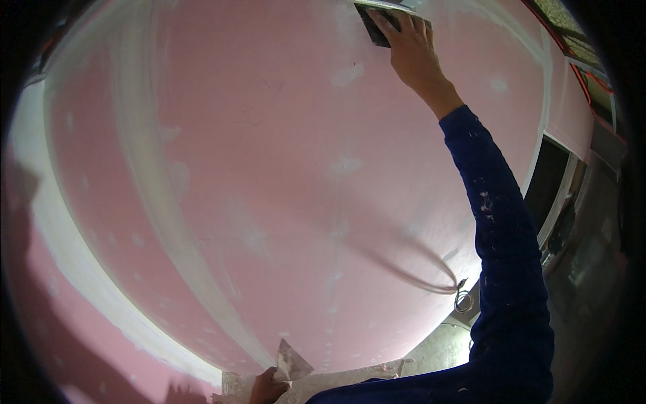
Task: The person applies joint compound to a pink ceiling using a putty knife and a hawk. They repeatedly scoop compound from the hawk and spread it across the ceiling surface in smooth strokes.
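My right hand (412,50) is raised high against the pink plasterboard wall (282,148), fingers spread over a dark, flat, square-edged tool (377,28). The tool lies against the board at the top edge of the view; its exact kind is hard to make out. Down at the lower edge, my left hand (267,387) is closed around a putty knife (292,361). Its triangular blade points up and is smeared with pale compound. The knife's handle is mostly hidden by the fingers.
Pale compound bands (151,182) run down the board, with several small filled spots. A coiled cable (463,296) hangs at the lower right and casts a looped shadow. A dark opening (548,172) lies beyond my sleeve. Plastic sheeting (336,380) lies along the bottom.
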